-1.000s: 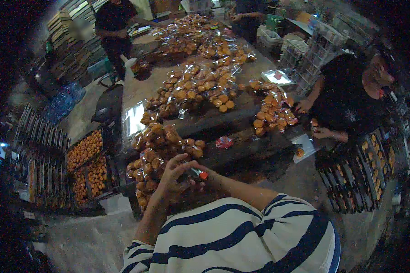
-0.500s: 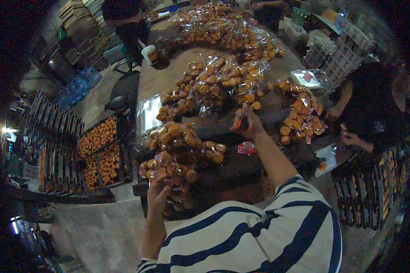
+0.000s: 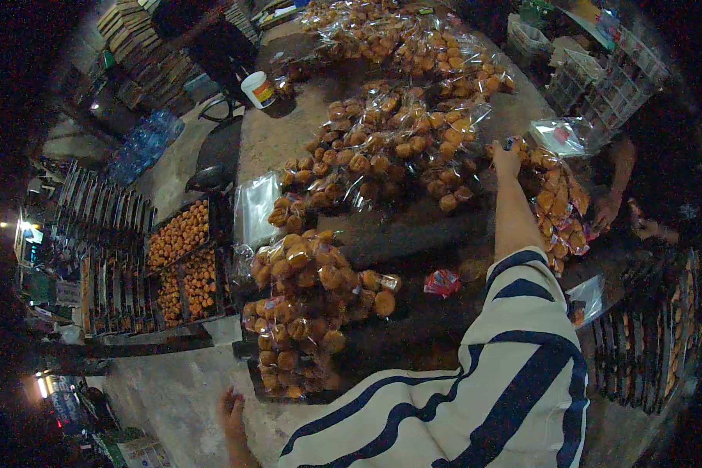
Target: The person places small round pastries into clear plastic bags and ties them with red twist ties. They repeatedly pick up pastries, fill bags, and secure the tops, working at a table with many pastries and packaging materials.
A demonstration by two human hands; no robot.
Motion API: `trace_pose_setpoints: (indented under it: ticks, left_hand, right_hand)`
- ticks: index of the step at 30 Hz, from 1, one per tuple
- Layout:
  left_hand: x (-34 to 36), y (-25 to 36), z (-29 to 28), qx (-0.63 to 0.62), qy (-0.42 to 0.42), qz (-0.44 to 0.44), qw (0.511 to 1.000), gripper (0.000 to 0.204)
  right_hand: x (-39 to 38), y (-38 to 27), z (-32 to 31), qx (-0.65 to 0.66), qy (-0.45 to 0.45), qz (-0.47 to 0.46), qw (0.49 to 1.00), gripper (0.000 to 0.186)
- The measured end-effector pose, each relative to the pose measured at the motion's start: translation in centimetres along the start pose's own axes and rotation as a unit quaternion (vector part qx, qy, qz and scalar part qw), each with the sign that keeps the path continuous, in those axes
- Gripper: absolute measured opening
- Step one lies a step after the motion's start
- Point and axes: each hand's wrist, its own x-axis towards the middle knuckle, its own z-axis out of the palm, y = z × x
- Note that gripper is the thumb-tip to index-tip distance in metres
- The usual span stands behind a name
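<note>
My right arm is stretched across the table. At its end, my right hand (image 3: 506, 161) has its fingers closed beside the upper end of a row of clear bags of round brown baked pieces (image 3: 558, 201). A small bluish bit shows at the fingertips, too small to name. Below the table's near left edge hangs my left hand (image 3: 231, 410), its fingers loosely apart and nothing in them. The nearest things to it are clear bags of the same baked pieces (image 3: 296, 308), piled on the table's near left corner. A small red packet (image 3: 442, 283) lies on the dark tabletop.
More filled bags (image 3: 382, 144) cover the table's middle and far end. Flat clear bags (image 3: 258, 209) lie at the left edge, near a white tub (image 3: 258, 90). Trays of baked pieces (image 3: 181, 234) stand left; crates (image 3: 620, 86) and a co-worker's hand (image 3: 607, 210) are at right.
My right hand has moved right, from the middle pile to the right-hand bags. My left hand has left the near left bags and dropped below the table edge. The view has shifted slightly.
</note>
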Motion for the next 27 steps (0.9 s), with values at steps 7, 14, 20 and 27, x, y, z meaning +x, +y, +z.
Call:
trace_pose_setpoints:
  ticks: [7,14,20,27]
  left_hand:
    - [-5.5,-8.3,-9.1,0.136,0.074,-0.172,0.973,0.042]
    - [-8.2,-11.2,-6.3,0.149,0.020,-0.290,0.945,0.042]
    - [-7.4,-12.0,-4.9,0.136,-0.012,-0.288,0.948,0.041]
    - [-7.7,-12.9,-4.6,0.124,-0.023,-0.287,0.950,0.041]
  right_hand:
    - [1.1,-0.9,-1.7,-0.267,-0.249,-0.212,0.907,0.040]
    - [0.0,1.0,-3.2,-0.209,-0.172,-0.120,0.955,0.036]
    - [2.3,5.9,-1.0,-0.161,-0.187,-0.052,0.968,0.047]
    - [1.3,6.4,2.1,-0.049,-0.249,0.029,0.967,0.052]
